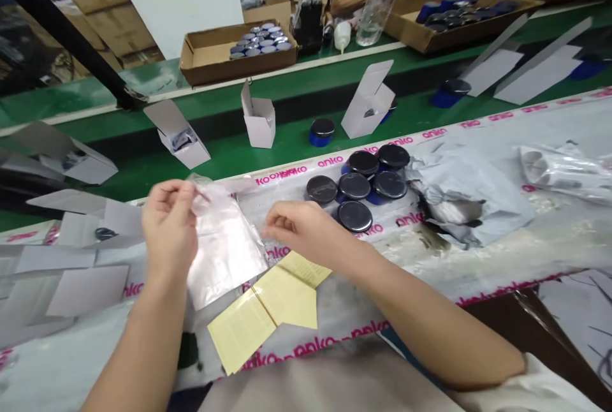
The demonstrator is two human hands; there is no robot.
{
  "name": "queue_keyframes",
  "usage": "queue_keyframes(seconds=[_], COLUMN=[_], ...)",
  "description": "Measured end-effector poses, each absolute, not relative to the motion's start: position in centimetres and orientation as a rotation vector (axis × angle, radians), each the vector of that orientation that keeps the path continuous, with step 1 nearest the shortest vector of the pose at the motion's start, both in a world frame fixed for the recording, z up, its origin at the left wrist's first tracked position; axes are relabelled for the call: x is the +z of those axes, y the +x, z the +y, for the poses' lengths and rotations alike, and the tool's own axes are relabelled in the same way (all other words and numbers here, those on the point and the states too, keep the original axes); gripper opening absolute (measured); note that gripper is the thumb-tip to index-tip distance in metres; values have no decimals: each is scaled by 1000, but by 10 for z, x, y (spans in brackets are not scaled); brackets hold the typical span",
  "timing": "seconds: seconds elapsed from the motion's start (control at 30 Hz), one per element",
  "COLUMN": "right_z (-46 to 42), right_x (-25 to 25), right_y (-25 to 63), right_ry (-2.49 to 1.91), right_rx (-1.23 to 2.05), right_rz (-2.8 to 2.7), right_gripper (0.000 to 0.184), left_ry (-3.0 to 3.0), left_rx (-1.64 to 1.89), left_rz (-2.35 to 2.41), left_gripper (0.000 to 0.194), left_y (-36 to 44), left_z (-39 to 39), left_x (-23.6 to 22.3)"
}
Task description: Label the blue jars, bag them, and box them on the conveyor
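My left hand (pixel 171 224) is closed, pinching the upper edge of a clear plastic bag (pixel 224 259) at the stack of flat bags. To the right of the bags, my right hand (pixel 301 227) has its fingers curled together above the table; whether anything is between them is hidden. Below both hands lie yellow printed leaflets (pixel 270 307), spread in an overlapping row. Several blue jars with black lids (pixel 354 187) stand in a cluster just beyond my right hand and forearm.
A green conveyor belt (pixel 291 147) runs behind the table, carrying open white boxes (pixel 261 124) and a single jar (pixel 322 132). Cardboard trays (pixel 205 58) of jars or lids stand beyond it. White boxes (pixel 88 291) pile at left; a torn grey plastic bag (pixel 497 189) lies right.
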State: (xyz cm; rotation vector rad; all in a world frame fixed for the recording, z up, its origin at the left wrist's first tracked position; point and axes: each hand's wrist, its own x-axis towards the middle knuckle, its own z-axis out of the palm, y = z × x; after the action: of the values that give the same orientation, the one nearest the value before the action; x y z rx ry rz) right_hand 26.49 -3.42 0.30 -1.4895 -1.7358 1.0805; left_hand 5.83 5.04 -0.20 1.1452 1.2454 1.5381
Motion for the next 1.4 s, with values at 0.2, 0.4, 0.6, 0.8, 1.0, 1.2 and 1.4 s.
queue_keyframes(seconds=[0.2,0.4,0.6,0.8,1.0,1.2,1.4], right_z=[-94,-127,-125,-121,-116,-117,-115], right_x=[-9,-35,-42,-43,-38,-40,-34], right_y=[279,266,259,259,255,255,272], right_ry=[-1712,-1683,-1669,-1706,-1772,-1724,-1367], right_rx=[854,782,827,852,829,843,793], right_rz=[-2195,-1991,-1802,-1751,-1779,-1741,-1490], right_gripper=[24,18,7,11,12,15,14], left_ry=[1846,2185,2141,2120,2123,2104,2066], left_rx=[1666,189,-14,24,58,-135,-225], left_rz=[1358,909,818,867,896,938,924], left_gripper=[15,29,26,23,21,20,22], left_y=[28,49,65,66,69,76,76], left_z=[31,-20,-26,-26,-23,-21,-9], left_x=[30,7,-14,-14,-18,-9,3])
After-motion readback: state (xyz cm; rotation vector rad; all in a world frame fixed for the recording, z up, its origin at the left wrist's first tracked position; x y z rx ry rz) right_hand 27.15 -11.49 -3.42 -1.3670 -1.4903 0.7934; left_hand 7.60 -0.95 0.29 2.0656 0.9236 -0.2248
